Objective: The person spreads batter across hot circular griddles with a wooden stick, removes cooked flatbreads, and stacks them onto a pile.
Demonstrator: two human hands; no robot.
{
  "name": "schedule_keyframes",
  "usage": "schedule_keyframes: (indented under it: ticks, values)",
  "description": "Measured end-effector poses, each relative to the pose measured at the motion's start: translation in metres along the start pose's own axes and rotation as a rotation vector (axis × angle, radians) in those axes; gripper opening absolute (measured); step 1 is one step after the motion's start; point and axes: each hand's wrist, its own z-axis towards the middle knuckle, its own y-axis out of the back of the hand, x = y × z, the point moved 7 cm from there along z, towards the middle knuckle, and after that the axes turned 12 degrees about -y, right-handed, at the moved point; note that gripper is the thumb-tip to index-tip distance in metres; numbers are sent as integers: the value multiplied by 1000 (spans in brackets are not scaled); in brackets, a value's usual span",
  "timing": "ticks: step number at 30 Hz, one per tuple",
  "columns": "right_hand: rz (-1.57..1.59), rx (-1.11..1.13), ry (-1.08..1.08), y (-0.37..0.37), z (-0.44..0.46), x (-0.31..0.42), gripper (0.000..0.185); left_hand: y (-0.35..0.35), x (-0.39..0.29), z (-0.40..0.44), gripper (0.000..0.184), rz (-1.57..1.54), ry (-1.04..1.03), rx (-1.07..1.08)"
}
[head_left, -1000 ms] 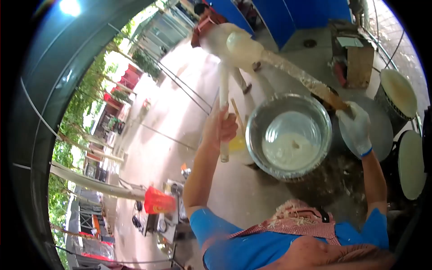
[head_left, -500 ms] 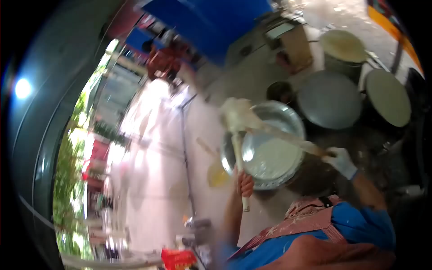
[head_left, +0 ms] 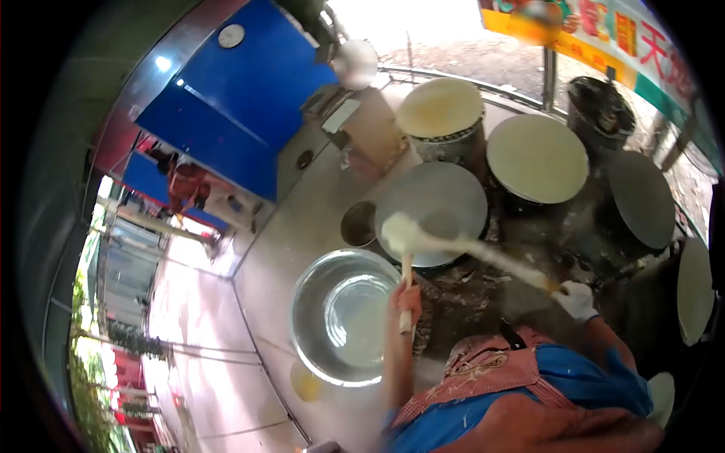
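My left hand (head_left: 408, 298), bare, is closed round a short wooden handle (head_left: 405, 321). A pale lump of batter or dough (head_left: 400, 232) covers the far end of that handle, so the tool's head is hidden. A white glove covers my right hand (head_left: 578, 302), which grips the end of a long wooden stick (head_left: 498, 260). The stick slants up to the left and appears to meet the lump; its tip is hidden. Both tools are held over the near edge of a grey round griddle (head_left: 430, 196). Left of them stands a large metal basin (head_left: 302, 317) with pale batter (head_left: 366, 332) inside.
More round griddles stand on the right, including two with pale sheets (head_left: 536, 158) (head_left: 440, 107) and a dark one (head_left: 640, 200). A dark pot (head_left: 359, 224) is beside the basin. A cardboard box (head_left: 366, 128) stands beyond. A person (head_left: 185, 185) is far left.
The view has swung to the right, bringing more griddles into sight. Both hands, still holding their tools, have gone from above the basin to the grey griddle's near edge.
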Motion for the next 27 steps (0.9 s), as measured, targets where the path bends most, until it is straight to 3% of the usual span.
schedule_keyframes:
  ticks: [1,2,3,4,5,6,7,8,10,11,12,13,15,18,19,20,22,23,24,26,27]
  values:
    - [45,-41,-94,14,13,3,33,-9,0,18,29,57,60,8]
    - [96,-85,-194,27,26,9,33,-10,-7,33,38,146,117,-87]
    - [163,-152,-131,36,38,28,34,-4,-35,55,42,443,-53,-210]
    - [450,-51,-122,57,41,73,33,-19,-52,71,28,969,-283,-342]
    - [392,-72,5,45,55,89,31,-33,-59,89,14,1224,-395,-357]
    - [328,-106,127,28,72,104,29,-5,-99,127,23,1307,-336,-343]
    - [138,-270,322,17,78,132,28,-11,-96,141,21,1402,-421,-391]
    - [93,-149,234,5,89,160,26,3,-99,159,23,1341,-441,-440]
    - [35,-78,80,-30,115,180,25,64,-164,223,43,1372,-365,-335]
    - [36,-62,31,-44,123,169,25,61,-201,230,50,1857,-750,-210]
    - [36,-47,-12,-57,136,149,24,40,-197,225,54,2286,-788,-298]
    - [41,-36,-46,-64,148,142,24,5,-179,204,58,2742,-705,-465]
    - [441,55,-72,-42,147,139,27,-21,-164,180,66,3078,-518,-536]
    - [1289,51,-181,-65,151,169,31,-23,-170,187,72,3092,-668,-358]
    - [1021,34,-101,-103,179,166,32,-22,-175,195,72,3034,-733,-324]
    - [478,-29,50,-126,192,172,28,-24,-179,198,73,2984,-787,-295]
    - [0,-151,-6,-106,192,178,28,-84,-166,191,70,2553,-1148,-140]
    - [1,-166,-3,-101,200,175,27,-116,-160,182,69,2330,-1299,-51]
    - [92,-97,-71,-90,201,176,27,-135,-158,169,68,2302,-1332,5]
    - [745,78,-180,-113,203,188,28,-159,-157,143,67,2215,-1364,112]
    - [977,172,-295,-160,216,197,32,-137,-178,137,66,2178,-1208,122]
